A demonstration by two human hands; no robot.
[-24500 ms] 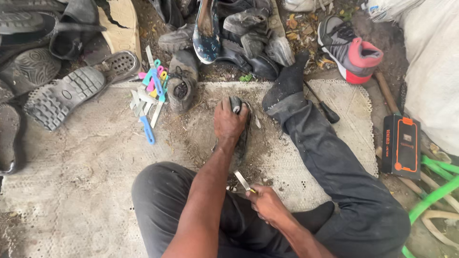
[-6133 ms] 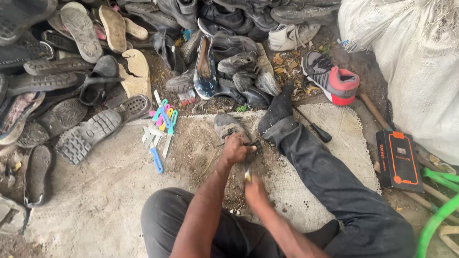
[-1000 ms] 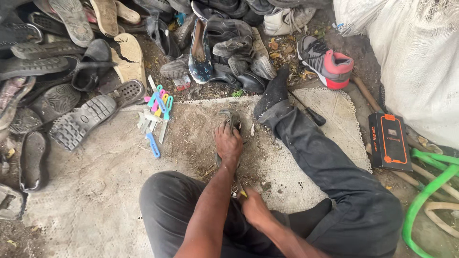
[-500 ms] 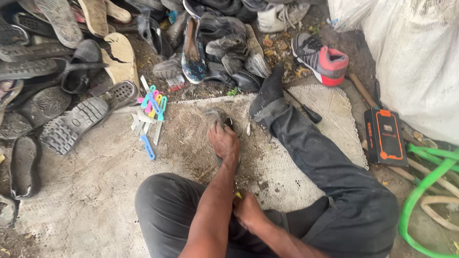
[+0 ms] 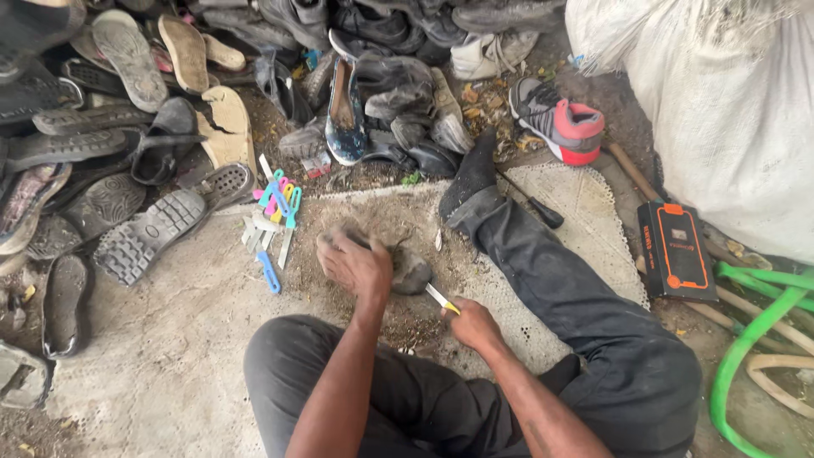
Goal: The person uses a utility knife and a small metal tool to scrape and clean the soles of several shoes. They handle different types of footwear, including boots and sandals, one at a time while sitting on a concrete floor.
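Two hands are occupied at a worn grey shoe point(image 5: 405, 265) on the sandy mat point(image 5: 593, 203). It is pressed down by the left hand point(image 5: 356, 263), fingers curled over it. Just right of the shoe, a yellow-handled blade point(image 5: 441, 298) is gripped in the closed right hand point(image 5: 475, 325). Left of the shoe, coloured cutters point(image 5: 275, 212) are scattered; beyond it, old shoes point(image 5: 365, 110) are piled.

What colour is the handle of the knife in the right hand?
Yellow, what shows of it past the right hand; the knife has a pale blade. Head view.
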